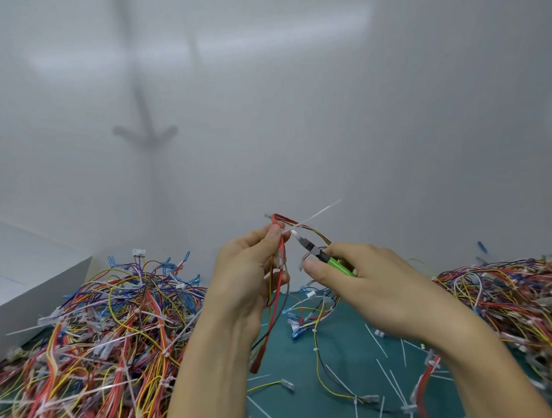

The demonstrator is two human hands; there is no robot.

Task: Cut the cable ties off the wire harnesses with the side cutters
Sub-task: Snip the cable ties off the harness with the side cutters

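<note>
My left hand point(248, 272) pinches a red wire harness point(278, 271) folded over at its top, held up above the green mat. A white cable tie point(318, 214) wraps the fold, and its long tail sticks up to the right. My right hand point(364, 277) grips the side cutters point(320, 254), which have green handles and a black head. Their jaws point up-left and touch the tie right beside my left fingertips. The harness's red and yellow wires hang down between my hands.
A big heap of multicoloured tied harnesses point(100, 333) fills the left. Another heap point(515, 300) lies at the right. Cut white tie pieces point(379, 342) and a loose harness point(312, 307) lie on the green mat point(305, 364). A white box point(27, 289) stands at far left.
</note>
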